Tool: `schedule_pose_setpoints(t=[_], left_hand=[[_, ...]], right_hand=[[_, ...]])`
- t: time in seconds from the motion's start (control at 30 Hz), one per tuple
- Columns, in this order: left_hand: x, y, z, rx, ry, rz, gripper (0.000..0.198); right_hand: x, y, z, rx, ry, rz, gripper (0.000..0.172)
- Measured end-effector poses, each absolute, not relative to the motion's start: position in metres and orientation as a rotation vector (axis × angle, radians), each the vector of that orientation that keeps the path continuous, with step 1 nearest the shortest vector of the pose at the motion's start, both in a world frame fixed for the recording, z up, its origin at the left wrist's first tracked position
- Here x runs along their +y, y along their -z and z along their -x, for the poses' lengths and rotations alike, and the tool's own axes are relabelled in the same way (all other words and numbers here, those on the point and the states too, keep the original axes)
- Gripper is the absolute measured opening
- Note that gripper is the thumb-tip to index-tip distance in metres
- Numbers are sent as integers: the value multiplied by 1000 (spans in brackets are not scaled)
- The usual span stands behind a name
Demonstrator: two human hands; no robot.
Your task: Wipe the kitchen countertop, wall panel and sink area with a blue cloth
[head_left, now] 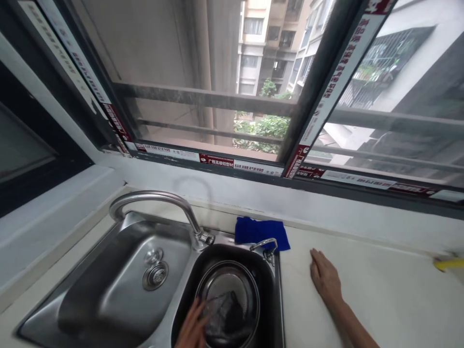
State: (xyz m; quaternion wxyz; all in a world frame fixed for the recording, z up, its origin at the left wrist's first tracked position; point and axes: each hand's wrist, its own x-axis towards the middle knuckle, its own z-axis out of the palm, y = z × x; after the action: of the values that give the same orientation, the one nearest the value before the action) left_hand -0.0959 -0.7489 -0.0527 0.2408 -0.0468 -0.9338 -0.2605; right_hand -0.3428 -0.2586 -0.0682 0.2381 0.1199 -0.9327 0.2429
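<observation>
My left hand [193,325] reaches into the right basin from the bottom edge, smeared by motion, its fingers apart. Just beside the fingertips lies a dark, crumpled, film-like thing [232,311]; whether they touch it I cannot tell. That thing rests in a round metal strainer bowl [226,267] with a perforated bottom, inside the dark right basin [266,290]. On the pale countertop to the right of the sink, my right hand [325,276] lies flat with fingers stretched out, holding nothing.
A tall curved faucet [155,195] stands behind the steel left basin [119,299]. A small thin spout [268,245] rises at the right basin's back corner, beside a folded blue cloth [259,231]. Something yellow [449,264] sits far right. Windows [217,111] line the back.
</observation>
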Motion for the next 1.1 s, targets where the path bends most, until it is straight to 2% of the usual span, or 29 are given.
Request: schedule_pose_setpoints(t=[0.1, 0.27, 0.4, 0.5, 0.6, 0.77, 0.93, 1.1], left_hand=[[-685, 35, 189, -2565, 822, 363, 47], [-636, 9, 313, -2508, 1079, 93, 43], [-613, 10, 369, -2614, 1024, 153, 43], [-599, 19, 382, -2693, 931, 234, 40], [-597, 24, 383, -2798, 763, 246, 48], [-632, 18, 384, -2886, 621, 150, 51], [-673, 7, 388, -2920, 502, -214, 51], [-652, 5, 401, -2892, 390, -662, 56]], right_hand=[[-259, 82, 331, -2531, -527, -365, 54], [-267, 82, 338, -2487, -522, -359, 56], [-268, 79, 340, -2467, -536, -330, 52], [-268, 80, 339, -2462, -562, -325, 51], [-267, 81, 337, -2465, -587, -323, 51], [-264, 84, 337, -2447, -620, -350, 49], [-262, 87, 338, -2424, -579, -377, 46], [-262, 89, 339, -2415, -566, -372, 46]])
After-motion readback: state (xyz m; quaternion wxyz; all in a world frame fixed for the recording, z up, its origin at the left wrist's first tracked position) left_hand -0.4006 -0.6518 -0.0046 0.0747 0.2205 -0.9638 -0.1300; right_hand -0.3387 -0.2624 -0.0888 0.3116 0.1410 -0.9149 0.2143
